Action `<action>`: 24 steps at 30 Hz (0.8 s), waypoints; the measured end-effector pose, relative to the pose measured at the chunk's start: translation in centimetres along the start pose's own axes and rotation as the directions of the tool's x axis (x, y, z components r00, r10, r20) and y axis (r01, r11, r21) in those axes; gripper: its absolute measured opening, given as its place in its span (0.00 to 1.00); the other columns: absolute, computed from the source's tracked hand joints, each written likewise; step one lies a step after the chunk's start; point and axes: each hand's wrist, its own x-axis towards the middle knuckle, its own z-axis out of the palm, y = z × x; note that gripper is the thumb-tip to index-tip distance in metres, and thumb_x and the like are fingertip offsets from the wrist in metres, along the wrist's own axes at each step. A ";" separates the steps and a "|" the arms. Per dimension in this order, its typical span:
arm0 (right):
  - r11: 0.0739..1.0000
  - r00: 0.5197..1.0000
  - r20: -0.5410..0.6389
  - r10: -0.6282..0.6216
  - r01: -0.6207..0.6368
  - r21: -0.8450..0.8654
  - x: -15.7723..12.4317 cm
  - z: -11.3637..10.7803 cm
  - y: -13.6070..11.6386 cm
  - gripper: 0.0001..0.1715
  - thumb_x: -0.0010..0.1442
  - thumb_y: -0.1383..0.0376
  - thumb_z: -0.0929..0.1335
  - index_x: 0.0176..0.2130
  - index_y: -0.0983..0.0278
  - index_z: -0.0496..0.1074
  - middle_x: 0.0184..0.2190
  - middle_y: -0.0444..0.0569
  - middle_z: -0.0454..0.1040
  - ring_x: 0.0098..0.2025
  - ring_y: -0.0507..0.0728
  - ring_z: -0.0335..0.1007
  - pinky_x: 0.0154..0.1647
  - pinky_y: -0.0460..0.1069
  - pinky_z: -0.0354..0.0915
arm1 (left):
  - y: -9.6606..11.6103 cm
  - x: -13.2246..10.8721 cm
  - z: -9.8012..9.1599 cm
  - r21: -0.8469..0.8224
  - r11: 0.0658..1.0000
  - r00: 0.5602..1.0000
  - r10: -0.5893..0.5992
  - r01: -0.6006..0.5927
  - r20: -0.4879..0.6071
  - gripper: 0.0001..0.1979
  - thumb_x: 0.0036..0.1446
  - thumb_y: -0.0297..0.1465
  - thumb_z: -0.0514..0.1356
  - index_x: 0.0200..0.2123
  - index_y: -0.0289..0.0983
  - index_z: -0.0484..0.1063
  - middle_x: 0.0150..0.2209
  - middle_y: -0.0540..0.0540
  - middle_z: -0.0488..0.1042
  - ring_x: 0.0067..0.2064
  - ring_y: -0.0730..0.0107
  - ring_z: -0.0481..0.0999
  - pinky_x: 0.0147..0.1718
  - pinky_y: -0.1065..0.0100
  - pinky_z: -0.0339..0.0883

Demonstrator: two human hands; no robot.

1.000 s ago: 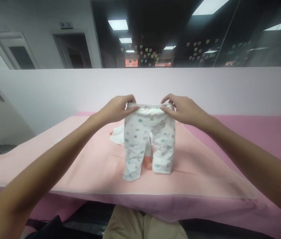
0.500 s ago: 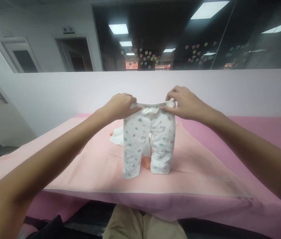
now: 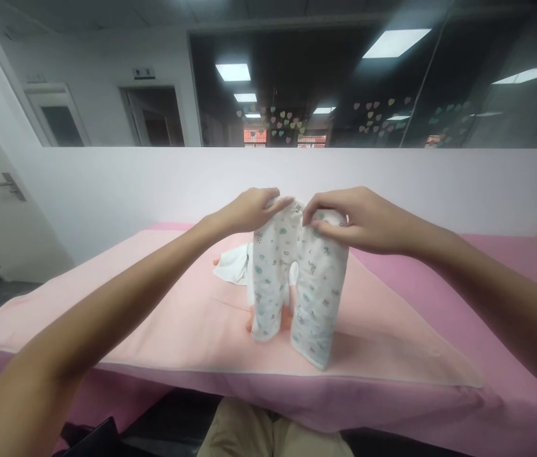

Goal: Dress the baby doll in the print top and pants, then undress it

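Observation:
A pair of white baby pants (image 3: pixel 318 285) with small green and dark prints hangs upright in front of me, its legs pointing down. My left hand (image 3: pixel 256 208) pinches the waistband at its left part. On the other side, my right hand (image 3: pixel 357 219) is closed on the waistband, thumb toward me and fingers curled over. Behind the pants lies a doll in white clothing (image 3: pixel 233 265), mostly hidden; bits of its orange-toned limbs show at the left and below.
A peach sheet (image 3: pixel 164 304) covers the pink-covered table (image 3: pixel 440 273). Beyond it stands a white wall (image 3: pixel 154 178) with a dark window (image 3: pixel 325 82) above. A door (image 3: pixel 2 190) is at the left. My lap is below the table's near edge.
The pants have turned, with the right leg swung nearer to me, and shifted slightly right. My hands have come closer together, bunching the waistband. More of the doll shows at the left.

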 end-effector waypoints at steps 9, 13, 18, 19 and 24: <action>0.979 0.984 0.177 0.008 -0.044 0.199 -1.9 -0.3 2.1 0.25 0.70 0.63 0.60 0.57 0.52 0.80 0.51 0.43 0.79 0.49 0.58 0.77 0.49 0.52 0.72 | -0.4 -0.7 0.3 -0.053 0.997 0.998 0.055 -0.055 -0.009 0.25 0.70 0.54 0.51 0.38 0.38 0.72 0.39 0.42 0.78 0.36 0.60 0.74 0.34 0.63 0.58; 0.977 0.967 0.219 -0.129 0.086 0.195 -2.0 0.0 3.0 0.25 0.68 0.63 0.64 0.60 0.49 0.77 0.53 0.43 0.78 0.49 0.57 0.76 0.48 0.52 0.72 | 0.1 -0.8 0.3 -0.060 0.996 0.998 0.064 -0.065 -0.022 0.25 0.70 0.53 0.51 0.40 0.37 0.72 0.40 0.41 0.79 0.37 0.61 0.74 0.35 0.63 0.59; 0.946 0.944 0.063 -0.325 0.325 0.011 -1.3 1.4 4.3 0.13 0.68 0.60 0.69 0.50 0.57 0.80 0.47 0.50 0.78 0.49 0.58 0.73 0.51 0.53 0.69 | 0.7 -0.7 0.4 -0.081 0.994 0.997 0.070 -0.072 -0.025 0.26 0.70 0.54 0.50 0.39 0.37 0.71 0.40 0.42 0.78 0.37 0.62 0.74 0.35 0.63 0.60; 0.928 0.929 0.019 -0.369 0.369 -0.049 -1.2 1.7 4.5 0.10 0.69 0.60 0.70 0.47 0.58 0.80 0.47 0.51 0.77 0.50 0.58 0.71 0.52 0.54 0.68 | 0.8 -0.7 0.4 -0.086 0.993 0.997 0.073 -0.074 -0.024 0.26 0.70 0.54 0.51 0.39 0.37 0.71 0.39 0.42 0.78 0.37 0.62 0.74 0.34 0.63 0.60; 0.866 0.878 -0.077 -0.472 0.446 -0.225 -0.6 2.5 4.2 0.08 0.71 0.61 0.67 0.44 0.61 0.76 0.54 0.53 0.74 0.57 0.62 0.66 0.59 0.58 0.62 | 1.6 -0.8 0.6 -0.114 0.990 0.996 0.082 -0.084 -0.023 0.25 0.70 0.53 0.52 0.37 0.37 0.70 0.38 0.42 0.77 0.36 0.62 0.73 0.33 0.64 0.59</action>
